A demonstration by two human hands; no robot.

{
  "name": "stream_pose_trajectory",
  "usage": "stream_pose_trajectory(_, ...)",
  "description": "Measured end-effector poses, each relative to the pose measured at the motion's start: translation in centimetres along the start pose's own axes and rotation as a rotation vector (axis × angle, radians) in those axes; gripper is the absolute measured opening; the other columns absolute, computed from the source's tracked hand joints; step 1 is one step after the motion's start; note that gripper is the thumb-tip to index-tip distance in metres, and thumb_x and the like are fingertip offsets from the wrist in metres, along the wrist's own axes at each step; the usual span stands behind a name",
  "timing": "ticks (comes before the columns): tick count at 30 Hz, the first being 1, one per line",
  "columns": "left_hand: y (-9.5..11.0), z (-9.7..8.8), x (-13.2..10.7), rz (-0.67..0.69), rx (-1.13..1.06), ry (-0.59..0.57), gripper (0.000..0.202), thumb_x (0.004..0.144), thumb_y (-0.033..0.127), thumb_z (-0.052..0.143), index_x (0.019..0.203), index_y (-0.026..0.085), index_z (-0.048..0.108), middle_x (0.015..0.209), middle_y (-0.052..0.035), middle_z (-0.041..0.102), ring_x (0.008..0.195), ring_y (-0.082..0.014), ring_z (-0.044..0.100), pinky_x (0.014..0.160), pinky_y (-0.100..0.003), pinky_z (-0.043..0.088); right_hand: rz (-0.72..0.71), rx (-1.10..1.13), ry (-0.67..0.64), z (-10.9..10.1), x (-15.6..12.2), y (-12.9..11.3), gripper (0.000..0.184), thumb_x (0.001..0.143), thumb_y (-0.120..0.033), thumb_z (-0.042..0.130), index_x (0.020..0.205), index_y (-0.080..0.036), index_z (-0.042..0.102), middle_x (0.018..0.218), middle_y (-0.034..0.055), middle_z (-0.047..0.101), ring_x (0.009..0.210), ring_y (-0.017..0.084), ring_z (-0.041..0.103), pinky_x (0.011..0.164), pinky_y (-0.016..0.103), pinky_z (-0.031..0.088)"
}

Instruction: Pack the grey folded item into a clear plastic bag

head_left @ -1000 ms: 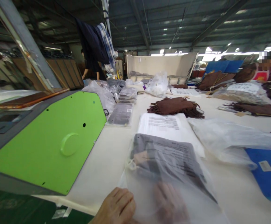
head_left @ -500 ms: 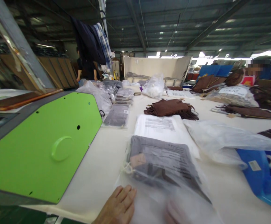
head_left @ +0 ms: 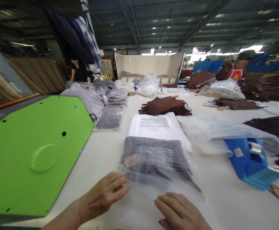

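A clear plastic bag (head_left: pixel 158 166) with a dark grey folded item and a tan tag inside lies on the white table (head_left: pixel 106 153) in front of me. My left hand (head_left: pixel 103 195) rests flat on the bag's near left corner, fingers stretched out. Flat on the bag's near open end lies my right hand (head_left: pixel 180 212), its fingers extended too. Neither hand grips anything. Behind the bag sits a stack of white printed bags (head_left: pixel 157 126).
A green and grey machine (head_left: pixel 34 150) fills the left side. A blue tape dispenser (head_left: pixel 248 161) and loose clear bags (head_left: pixel 213 132) lie at right. Brown fringed pieces (head_left: pixel 164 105) and packed grey items (head_left: pixel 110 116) lie farther back. People stand in the background.
The view has swung right and down. Both hands have come further into view; the right hand, earlier seen through the bag's plastic, now lies on top of it.
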State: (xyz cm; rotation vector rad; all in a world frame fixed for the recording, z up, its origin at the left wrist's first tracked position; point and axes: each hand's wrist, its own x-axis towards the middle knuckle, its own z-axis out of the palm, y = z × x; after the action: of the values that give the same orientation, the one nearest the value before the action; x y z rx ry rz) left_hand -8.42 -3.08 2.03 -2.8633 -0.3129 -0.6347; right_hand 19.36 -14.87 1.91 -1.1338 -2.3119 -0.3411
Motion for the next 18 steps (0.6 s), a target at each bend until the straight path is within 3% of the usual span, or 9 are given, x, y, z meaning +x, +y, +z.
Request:
stream_pose_trajectory(1, 0.1, 0.3, 0.2, 0.011, -0.024, -0.045, 0.022, 0.088, 0.009, 0.039, 0.095, 0.012, 0.059, 0.084, -0.0073, 0.059, 0.080, -0.0167, 0.054, 0.072, -0.029, 0.048, 0.046, -0.018, 0.046, 1.4, 0.8, -0.5, 0.035, 0.094, -0.032, 0.029, 0.097, -0.018, 0.061, 0.083, 0.0030, 0.069, 0.072, 0.015, 0.063, 0.062, 0.024, 0.052)
stream_pose_trajectory(3, 0.4, 0.8, 0.0, -0.002, -0.053, -0.099, 0.024, 0.088, 0.008, 0.035, 0.094, 0.011, 0.058, 0.075, -0.0059, 0.058, 0.070, -0.0152, 0.053, 0.064, -0.028, 0.047, 0.175, -0.069, -0.018, 3.9, 1.6, -1.1, 0.036, 0.094, -0.032, 0.027, 0.102, -0.016, 0.058, 0.085, 0.0050, 0.068, 0.069, 0.016, 0.062, 0.059, 0.027, 0.051)
stream_pose_trajectory(6, 0.4, 1.0, -1.0, -0.036, -0.088, -0.092, 0.026, 0.090, 0.008, 0.031, 0.099, 0.008, 0.056, 0.077, -0.0075, 0.060, 0.070, -0.0151, 0.054, 0.064, -0.029, 0.048, 0.265, -0.081, -0.149, 4.9, 0.5, -0.7, 0.028, 0.092, -0.029, 0.036, 0.108, -0.018, 0.056, 0.090, 0.0056, 0.065, 0.074, 0.017, 0.061, 0.061, 0.028, 0.051)
stream_pose_trajectory(10, -0.6, 0.3, -2.9, -0.031, -0.003, -0.065, 0.028, 0.090, 0.008, 0.033, 0.105, 0.011, 0.056, 0.092, -0.0089, 0.064, 0.088, -0.0147, 0.057, 0.079, -0.027, 0.049, 0.202, -0.067, -0.100, 1.3, -3.5, 2.5, 0.028, 0.091, -0.024, 0.037, 0.110, -0.017, 0.057, 0.092, 0.0062, 0.066, 0.082, 0.015, 0.062, 0.071, 0.023, 0.051)
stream_pose_trajectory(12, -1.3, -0.3, -3.8, -0.030, 0.110, -0.109, 0.037, 0.088, 0.001, 0.033, 0.114, 0.016, 0.054, 0.107, -0.0071, 0.063, 0.104, -0.0151, 0.054, 0.092, -0.029, 0.045, 0.179, -0.162, -0.037, -1.0, -6.0, 4.8, 0.034, 0.088, -0.017, 0.037, 0.116, -0.016, 0.055, 0.101, 0.0078, 0.065, 0.092, 0.016, 0.060, 0.077, 0.024, 0.049)
stream_pose_trajectory(14, -2.0, -0.7, -4.5, -0.028, 0.184, -0.163, 0.049, 0.084, -0.002, 0.033, 0.123, 0.022, 0.049, 0.119, -0.0042, 0.059, 0.115, -0.0158, 0.048, 0.099, -0.031, 0.040, 0.143, -0.243, -0.064, -2.6, -8.4, 6.9, 0.042, 0.084, -0.014, 0.038, 0.122, -0.021, 0.053, 0.110, 0.0063, 0.063, 0.099, 0.017, 0.058, 0.080, 0.026, 0.048)
stream_pose_trajectory(18, -2.4, -0.8, -4.2, 0.030, 0.139, -0.162, 0.055, 0.078, -0.001, 0.034, 0.126, 0.022, 0.047, 0.123, -0.0050, 0.057, 0.121, -0.0180, 0.045, 0.102, -0.033, 0.037, 0.046, -0.305, -0.170, -3.2, -10.8, 9.1, 0.045, 0.083, -0.015, 0.038, 0.126, -0.026, 0.051, 0.120, 0.0043, 0.059, 0.108, 0.018, 0.055, 0.084, 0.029, 0.047)
